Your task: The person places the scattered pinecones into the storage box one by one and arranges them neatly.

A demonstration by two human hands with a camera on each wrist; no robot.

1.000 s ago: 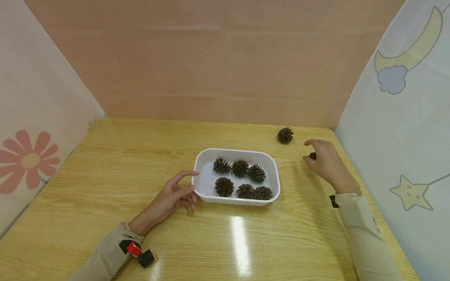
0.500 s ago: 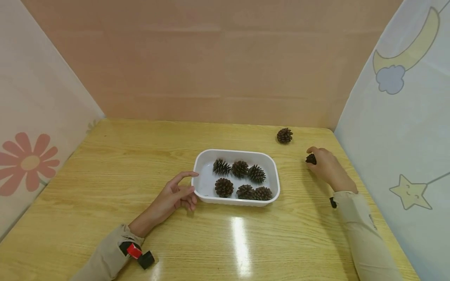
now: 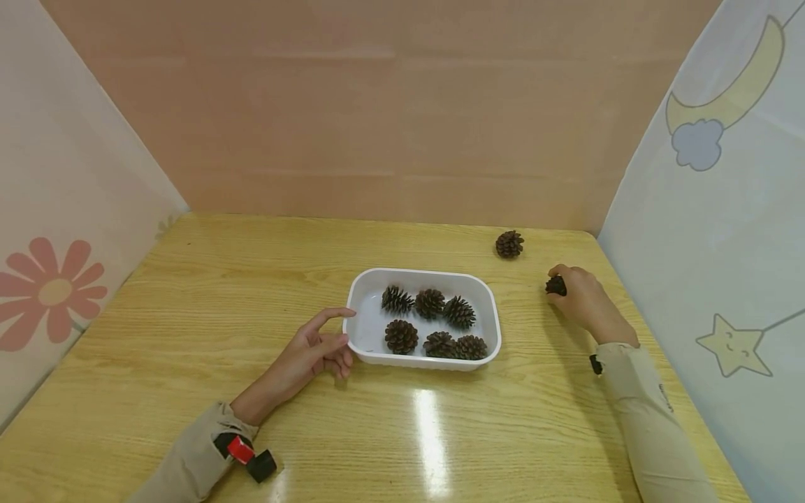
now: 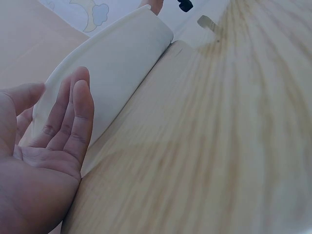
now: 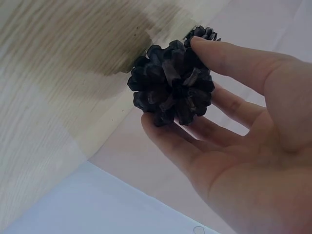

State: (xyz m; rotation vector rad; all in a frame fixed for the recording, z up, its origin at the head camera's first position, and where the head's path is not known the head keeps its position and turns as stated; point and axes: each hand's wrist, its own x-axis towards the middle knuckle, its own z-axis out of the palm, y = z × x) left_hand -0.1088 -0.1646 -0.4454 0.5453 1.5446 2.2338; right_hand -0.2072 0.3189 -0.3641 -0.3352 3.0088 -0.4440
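Observation:
My right hand [image 3: 585, 299] pinches a dark brown pine cone [image 3: 556, 286] between thumb and fingers, at the right of the table. The right wrist view shows that pine cone [image 5: 170, 85] close up, its scales spread. Over the left end of a white plastic tray [image 3: 423, 361], my left hand [image 3: 307, 353] rests its index finger and thumb against the rim. In the left wrist view its other fingers [image 4: 82, 114] lie relaxed beside the tray's outer wall. Several pine cones, one of them at the front left [image 3: 400, 337], lie in the tray in two rough rows.
Another pine cone [image 3: 509, 244] lies on the wooden table [image 3: 251, 279] near its back edge, beyond the tray's right end. A tan backdrop [image 3: 390, 126] stands behind. Patterned white panels, one with a star [image 3: 734, 345], flank the table.
My right hand has lowered slightly and its fingers have closed around the pine cone, which now shows more clearly between them. The left hand and the tray stay in place.

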